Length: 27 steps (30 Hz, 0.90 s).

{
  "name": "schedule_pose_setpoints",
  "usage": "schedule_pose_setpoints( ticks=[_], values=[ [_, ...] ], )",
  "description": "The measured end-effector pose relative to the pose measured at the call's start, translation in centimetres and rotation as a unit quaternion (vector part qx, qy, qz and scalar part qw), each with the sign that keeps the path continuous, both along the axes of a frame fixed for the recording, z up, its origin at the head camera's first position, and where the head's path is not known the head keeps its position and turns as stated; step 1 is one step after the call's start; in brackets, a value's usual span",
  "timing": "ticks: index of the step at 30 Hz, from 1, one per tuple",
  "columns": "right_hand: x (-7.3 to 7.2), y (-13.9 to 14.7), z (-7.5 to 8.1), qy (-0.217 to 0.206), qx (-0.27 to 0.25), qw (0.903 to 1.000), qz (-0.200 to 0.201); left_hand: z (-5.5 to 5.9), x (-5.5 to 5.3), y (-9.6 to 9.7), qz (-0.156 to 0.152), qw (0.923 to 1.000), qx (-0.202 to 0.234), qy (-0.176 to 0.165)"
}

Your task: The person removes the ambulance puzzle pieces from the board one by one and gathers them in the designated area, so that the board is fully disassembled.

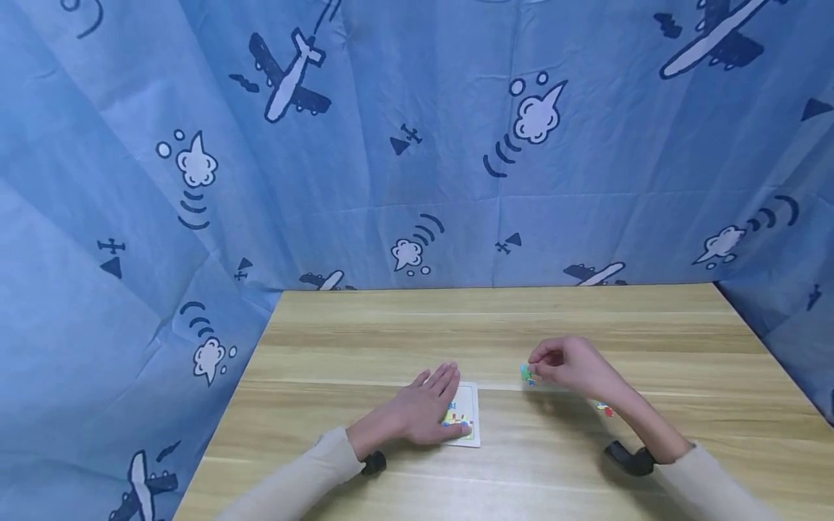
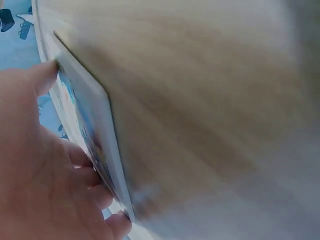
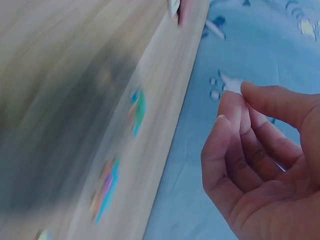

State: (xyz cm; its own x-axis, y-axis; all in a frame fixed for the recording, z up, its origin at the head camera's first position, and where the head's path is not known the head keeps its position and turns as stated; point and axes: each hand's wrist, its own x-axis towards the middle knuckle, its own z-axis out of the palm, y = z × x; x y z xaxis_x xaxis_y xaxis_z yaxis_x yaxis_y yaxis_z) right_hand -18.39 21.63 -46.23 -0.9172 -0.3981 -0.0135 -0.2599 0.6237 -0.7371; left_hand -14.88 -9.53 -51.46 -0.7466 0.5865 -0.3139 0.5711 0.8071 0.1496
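My left hand (image 1: 426, 409) lies on a thin white-bordered board (image 1: 473, 416) with a colourful printed picture, its fingers extended and thumb spread. In the left wrist view the thumb and fingertips touch the board's face (image 2: 85, 117). My right hand (image 1: 576, 369) hovers above the table by a small green and blue flat piece (image 1: 527, 374). Thumb and forefinger tips meet, the other fingers curl, and nothing shows between them in the right wrist view. There the green piece (image 3: 138, 112) lies on the table below, beside a blue, purple and orange piece (image 3: 106, 190).
A red and yellow piece (image 1: 604, 409) lies under the right forearm. The wood-grain table (image 1: 365, 325) meets a blue curtain (image 1: 456, 181) with aeroplane prints at its back. Black wrist-worn devices (image 1: 629, 459) sit at both cuffs.
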Motion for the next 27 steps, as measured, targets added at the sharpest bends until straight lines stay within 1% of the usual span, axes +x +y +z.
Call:
schedule_pose_setpoints(
  ticks=[3, 7, 10, 14, 17, 22, 27],
  values=[
    [-0.4, -2.2, 0.0, 0.005, -0.003, 0.9998, 0.018, 0.0, -0.1, -0.1, 0.006, 0.9997, 0.016, -0.016],
    [-0.5, -4.8, -0.5, 0.015, -0.001, 0.9986, 0.050, 0.1, -0.4, -0.3, 0.016, 0.9973, 0.058, -0.043],
    [-0.2, -6.8, -1.0, 0.026, 0.007, 0.9962, 0.083, 0.0, -0.5, -1.0, 0.017, 0.9964, 0.072, -0.043],
    [0.4, -9.2, -1.9, 0.033, 0.026, 0.9920, 0.119, -0.4, -0.3, -2.5, -0.001, 0.9981, 0.058, -0.020],
    [0.7, -10.6, -2.6, 0.038, 0.038, 0.9892, 0.136, -0.6, -0.2, -3.2, -0.012, 0.9983, 0.056, -0.012],
    [1.1, -11.9, -3.3, 0.038, 0.048, 0.9856, 0.158, -0.3, -0.2, -3.7, -0.010, 0.9981, 0.059, -0.017],
    [1.4, -12.6, -3.9, 0.048, 0.075, 0.9822, 0.165, -0.3, 0.0, -3.9, -0.022, 0.9992, 0.032, -0.012]
  ],
)
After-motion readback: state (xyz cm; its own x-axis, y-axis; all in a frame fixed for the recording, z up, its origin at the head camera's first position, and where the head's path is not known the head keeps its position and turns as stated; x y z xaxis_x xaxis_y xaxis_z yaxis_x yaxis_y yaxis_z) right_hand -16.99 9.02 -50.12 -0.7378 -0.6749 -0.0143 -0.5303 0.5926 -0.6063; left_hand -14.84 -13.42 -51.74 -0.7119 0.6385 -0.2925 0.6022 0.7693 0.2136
